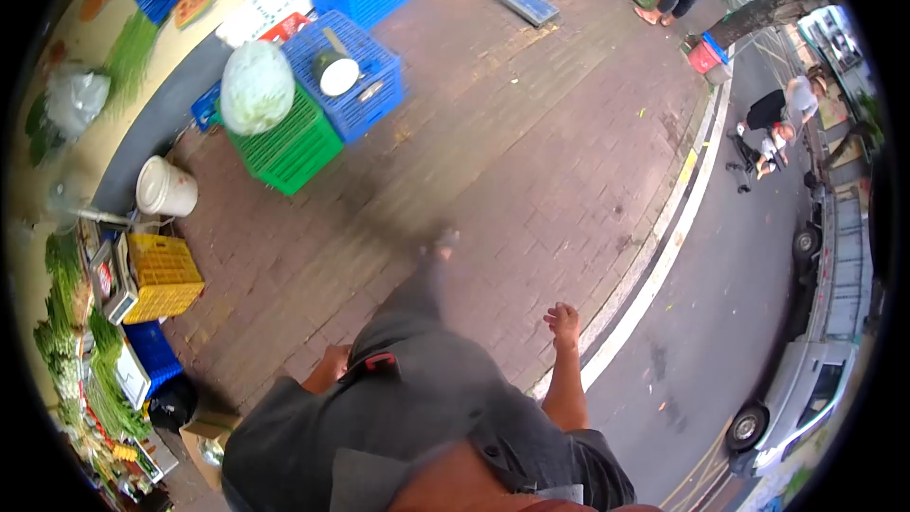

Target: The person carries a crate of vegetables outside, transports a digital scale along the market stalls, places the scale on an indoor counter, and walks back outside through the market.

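Note:
My right hand (563,320) hangs out at my side above the brick pavement, near the kerb. Its fingers are loosely bent and apart, and nothing is in them. Close to my left hip is my left hand (332,367), partly covered by my dark clothing, so its fingers do not show clearly. A small red item (381,360) shows at my dark clothes beside it. One leg is stretched forward, and the foot (445,243) is blurred by motion.
On the left stand a green crate (289,147) with a large pale bagged bundle (257,85), a blue crate (370,104), a white bucket (168,188), a yellow crate (163,275) and vegetables (109,389). Rightward are the white kerb line (654,284), a parked truck (801,393) and a person with a stroller (761,144).

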A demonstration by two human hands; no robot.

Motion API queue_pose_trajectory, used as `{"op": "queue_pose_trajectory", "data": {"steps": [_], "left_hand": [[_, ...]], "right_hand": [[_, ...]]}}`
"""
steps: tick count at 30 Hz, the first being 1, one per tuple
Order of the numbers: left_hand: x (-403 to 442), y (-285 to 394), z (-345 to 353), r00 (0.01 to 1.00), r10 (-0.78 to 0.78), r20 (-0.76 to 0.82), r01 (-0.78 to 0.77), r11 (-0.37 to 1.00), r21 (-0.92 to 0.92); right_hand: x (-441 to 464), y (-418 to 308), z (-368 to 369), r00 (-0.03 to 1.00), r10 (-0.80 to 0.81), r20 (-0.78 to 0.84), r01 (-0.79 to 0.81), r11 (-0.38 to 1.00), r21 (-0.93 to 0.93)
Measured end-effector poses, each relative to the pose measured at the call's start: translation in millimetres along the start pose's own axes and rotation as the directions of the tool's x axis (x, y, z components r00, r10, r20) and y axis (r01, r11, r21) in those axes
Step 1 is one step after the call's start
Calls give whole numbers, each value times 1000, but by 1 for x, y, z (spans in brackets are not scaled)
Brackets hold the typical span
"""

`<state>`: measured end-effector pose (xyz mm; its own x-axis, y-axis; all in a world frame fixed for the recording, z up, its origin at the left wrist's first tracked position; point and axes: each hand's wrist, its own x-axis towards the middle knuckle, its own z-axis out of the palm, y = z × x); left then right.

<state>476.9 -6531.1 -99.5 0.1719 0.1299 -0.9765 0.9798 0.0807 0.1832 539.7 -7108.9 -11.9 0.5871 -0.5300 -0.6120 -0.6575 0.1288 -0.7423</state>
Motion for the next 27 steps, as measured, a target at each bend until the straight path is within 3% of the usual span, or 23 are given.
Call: {"op": "queue_pose_trajectory", "data": {"steps": [3, 5, 6, 8, 10, 11, 13, 14, 15, 17, 18, 20, 21, 23, 24, 26, 27], "left_hand": [[34, 93, 51, 999, -26, 48, 34, 983, -180], [1, 191, 88, 957, 270, 106, -285, 945, 164], [7, 226, 101, 953, 282, 116, -289, 956, 51], [24, 326, 143, 943, 307, 129, -283, 943, -175], [19, 415, 180, 921, 371, 121, -350, 922, -164], [9, 464, 195, 908, 405, 111, -384, 908, -166], [-9, 544, 225, 888, 444, 118, -421, 890, -176], [-11, 585, 248, 879, 461, 121, -437, 881, -184], [-2, 614, 267, 862, 496, 104, -472, 861, -191], [47, 652, 279, 826, 541, 156, -510, 836, -202], [87, 653, 265, 805, 551, 221, -515, 833, -203], [137, 676, 265, 796, 553, 246, -590, 799, 117], [145, 687, 281, 794, 560, 237, -608, 719, 337], [146, 709, 312, 793, 569, 216, -523, 455, 720], [149, 713, 317, 800, 560, 214, -473, 372, 799], [148, 719, 320, 824, 539, 175, -385, 306, 871], [149, 723, 329, 833, 533, 148, -349, 300, 888]], "right_hand": [[66, -28, 1, 995, 98, 21, -97, 994, -50], [91, -28, -13, 977, 209, 29, -207, 976, -67], [107, -28, -17, 974, 222, 31, -218, 971, -100], [150, -13, -28, 995, 62, 84, -31, 943, -331], [198, 2, -38, 985, -120, 121, 165, 851, -498], [206, -36, -31, 996, -74, 58, 93, 851, -517], [241, -99, -10, 988, -52, 142, 144, 615, -775], [266, -128, 1, 963, -16, 268, 259, 322, -911], [292, -150, 6, 927, 66, 370, 371, -2, -929], [360, -152, 9, 878, -77, 473, 469, -69, -881], [375, -171, 17, 896, -74, 437, 436, -31, -899], [429, -244, 42, 920, -57, 387, 390, 52, -919], [470, -270, 54, 966, 37, 258, 258, -8, -966], [524, -338, 56, 959, -35, 283, 285, 116, -951], [542, -370, 64, 945, -57, 321, 326, 170, -930], [601, -449, 81, 962, 154, 224, 139, 429, -893], [627, -476, 92, 959, -24, 283, 277, 293, -915]]}}
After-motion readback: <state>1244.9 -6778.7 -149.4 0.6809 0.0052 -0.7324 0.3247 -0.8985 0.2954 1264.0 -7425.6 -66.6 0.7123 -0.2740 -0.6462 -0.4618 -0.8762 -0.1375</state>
